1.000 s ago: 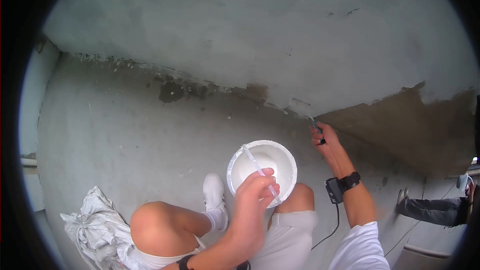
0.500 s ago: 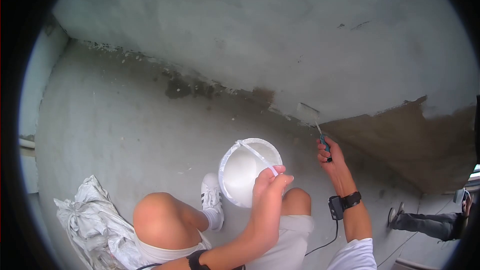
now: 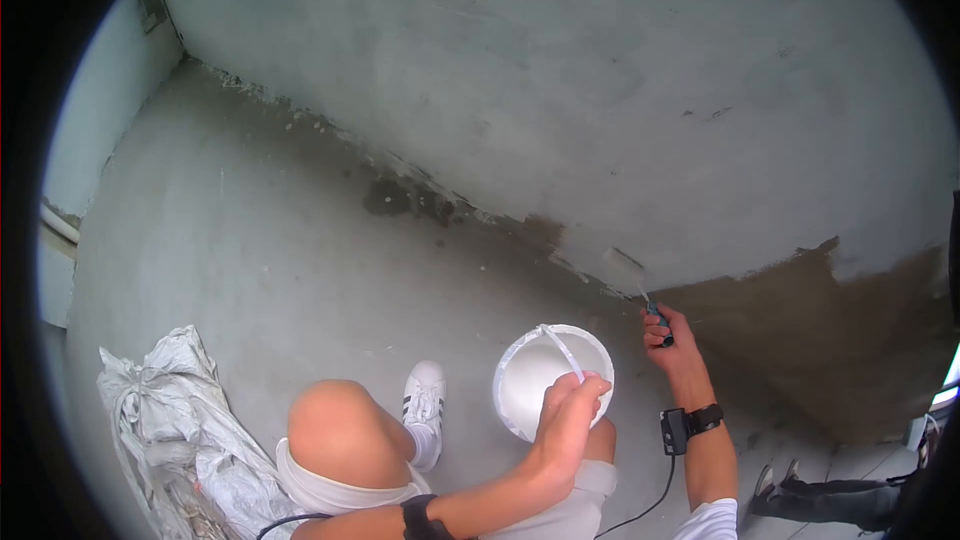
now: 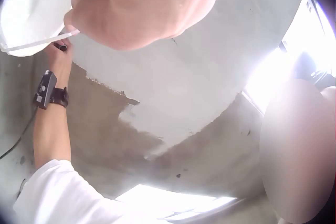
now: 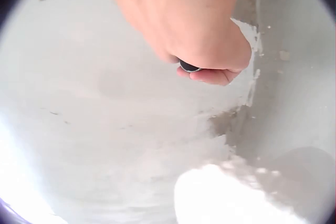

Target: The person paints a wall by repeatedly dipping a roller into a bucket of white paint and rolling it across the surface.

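My right hand [image 3: 672, 337] grips the handle of a small paint roller [image 3: 625, 260]. The roller's pale sleeve lies against the wall [image 3: 480, 120], just above where it meets the floor. In the right wrist view the curled fingers of that hand [image 5: 210, 43] wrap the dark handle end [image 5: 189, 66], while the roller head is hidden. A white bucket [image 3: 500, 395] hangs by its pale strap-like handle [image 3: 566, 352] from my left hand [image 3: 568, 418], above my knee. In the left wrist view, the fingers of that hand [image 4: 131, 16] curl round the bucket handle [image 4: 39, 42].
Light coating covers most of the wall, with a bare brown area [image 3: 780, 310] at the right. A crumpled whitish sheet [image 3: 170, 390] lies on the floor [image 3: 300, 280] beside my left leg. Another person's legs [image 3: 830, 502] show at the far right. A cable [image 3: 640, 515] runs from my right wrist.
The head view has shifted, so wall and floor sit lower. The bucket moved slightly left, then back right. The roller stays near the same spot at the wall's lower edge.
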Demonstrator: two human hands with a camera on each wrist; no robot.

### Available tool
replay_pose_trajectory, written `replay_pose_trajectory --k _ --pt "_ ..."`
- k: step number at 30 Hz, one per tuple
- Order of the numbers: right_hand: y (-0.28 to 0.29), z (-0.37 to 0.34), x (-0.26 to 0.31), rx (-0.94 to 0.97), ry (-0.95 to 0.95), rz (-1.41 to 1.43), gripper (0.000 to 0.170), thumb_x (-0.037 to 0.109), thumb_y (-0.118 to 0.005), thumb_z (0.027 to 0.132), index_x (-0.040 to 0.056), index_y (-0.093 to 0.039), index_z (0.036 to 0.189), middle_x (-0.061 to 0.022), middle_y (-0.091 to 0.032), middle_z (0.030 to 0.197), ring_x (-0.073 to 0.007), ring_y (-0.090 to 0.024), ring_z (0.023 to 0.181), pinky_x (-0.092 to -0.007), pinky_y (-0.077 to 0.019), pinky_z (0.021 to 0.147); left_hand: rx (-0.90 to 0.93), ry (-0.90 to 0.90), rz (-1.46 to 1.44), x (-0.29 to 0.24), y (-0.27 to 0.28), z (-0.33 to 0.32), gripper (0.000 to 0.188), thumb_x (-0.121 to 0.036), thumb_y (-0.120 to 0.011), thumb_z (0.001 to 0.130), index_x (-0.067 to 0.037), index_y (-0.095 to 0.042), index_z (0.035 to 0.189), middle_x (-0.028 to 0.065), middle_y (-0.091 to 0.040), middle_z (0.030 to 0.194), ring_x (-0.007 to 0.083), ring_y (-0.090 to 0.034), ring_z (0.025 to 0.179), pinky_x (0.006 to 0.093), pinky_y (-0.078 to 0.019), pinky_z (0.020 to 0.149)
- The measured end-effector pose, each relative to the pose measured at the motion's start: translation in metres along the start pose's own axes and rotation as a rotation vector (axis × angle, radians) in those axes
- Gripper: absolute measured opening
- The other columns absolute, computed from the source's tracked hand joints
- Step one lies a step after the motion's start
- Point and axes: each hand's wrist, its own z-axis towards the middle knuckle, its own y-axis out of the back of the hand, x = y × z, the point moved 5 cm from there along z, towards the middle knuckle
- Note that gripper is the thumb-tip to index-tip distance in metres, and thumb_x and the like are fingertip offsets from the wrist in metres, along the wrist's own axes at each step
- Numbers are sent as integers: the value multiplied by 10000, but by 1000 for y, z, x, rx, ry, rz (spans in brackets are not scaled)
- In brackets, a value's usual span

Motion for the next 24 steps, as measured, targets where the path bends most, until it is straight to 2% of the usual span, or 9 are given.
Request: replay_pose_trajectory --k 1,3,7,9,12,15,17,21,24 --pt "-8 -26 7 -1 1 4 254 254 -509 995 2 -513 1023 23 -483 659 -41 -386 435 -215 -286 386 10 13 9 1 2 -3 406 -344 -628 846 -59 -581 1131 63 -525 1101 191 -504 1092 345 -346 1048" --pt "-24 -66 22 66 20 -20 253 255 -506 1001 3 -518 1021 19 -492 666 -41 -380 433 -216 -286 383 9 -9 18 2 9 -7 406 -368 -622 850 -51 -584 1101 74 -513 1082 202 -484 1124 354 -334 1066" --pt "-33 -123 26 64 135 -129 249 257 -498 1011 9 -525 1013 16 -498 674 -41 -378 434 -215 -287 381 -38 -45 67 -2 30 -6 367 -356 -578 878 -35 -589 1055 66 -533 973 176 -532 974 338 -420 971" --pt "-32 -125 27 141 128 -154 237 246 -486 1014 13 -522 1004 22 -474 664 -43 -370 436 -214 -287 383 -69 -67 89 -12 44 -3 329 -340 -536 900 -39 -592 1021 52 -546 880 156 -545 860 330 -470 878" --pt "-41 -135 23 169 109 -84 232 203 -491 1013 -22 -513 1067 27 -461 662 -36 -346 427 -205 -270 376 -120 -100 139 -37 63 -2 352 -340 -515 896 -20 -576 1030 47 -531 841 159 -545 823 319 -476 851" --pt "-54 -145 20 176 70 -44 232 182 -480 1015 -37 -496 1090 18 -462 665 -34 -350 429 -210 -275 374 -180 -141 129 -54 44 -28 383 -321 -525 898 6 -550 1095 42 -527 849 164 -540 824 330 -479 863" --pt "-59 -144 10 204 55 2 234 176 -477 1016 -43 -490 1097 13 -463 667 -35 -351 427 -211 -272 372 -100 -165 103 -58 31 -27 367 -302 -541 895 3 -548 1099 46 -531 852 170 -547 826 330 -479 861" --pt "-73 -139 -9 236 32 100 236 189 -463 1019 -41 -489 1063 9 -480 669 -36 -362 425 -210 -278 375 -63 -238 82 -85 39 -4 374 -298 -559 889 0 -544 1114 43 -537 837 168 -561 824 333 -480 849" --pt "-94 -133 -28 306 9 293 241 189 -445 1027 -46 -487 1058 10 -461 657 -37 -348 413 -213 -271 370 -40 -256 232 -112 60 13 387 -337 -563 888 -2 -571 1082 43 -540 853 159 -562 824 330 -477 850"
